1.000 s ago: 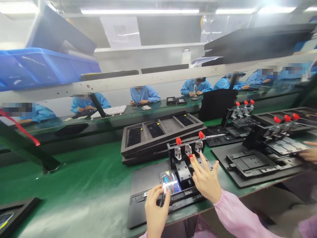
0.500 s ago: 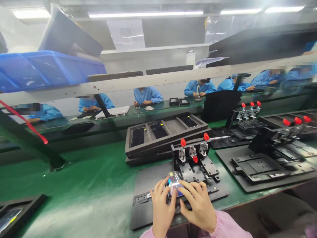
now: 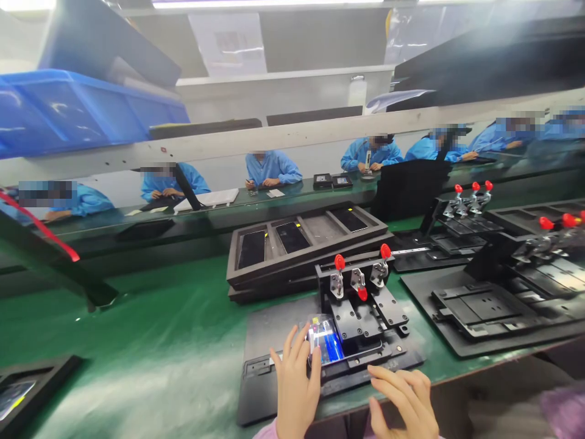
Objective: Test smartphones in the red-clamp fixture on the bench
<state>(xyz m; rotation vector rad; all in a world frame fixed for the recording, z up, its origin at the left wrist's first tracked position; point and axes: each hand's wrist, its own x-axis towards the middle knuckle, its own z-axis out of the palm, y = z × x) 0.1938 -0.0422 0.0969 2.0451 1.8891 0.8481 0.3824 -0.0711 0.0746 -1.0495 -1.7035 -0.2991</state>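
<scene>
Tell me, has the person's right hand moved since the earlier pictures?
Yes: the right hand has pulled back toward the person, away from the red-handled clamp fixture.

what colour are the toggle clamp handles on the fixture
Bright red tips on the metal toggle clamps, clearest in the head view.

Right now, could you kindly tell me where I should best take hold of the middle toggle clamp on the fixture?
Take the red tip of the middle toggle clamp from the near side, coming from above. Its handle tips down toward you, so the tip stands free at the front.
</scene>
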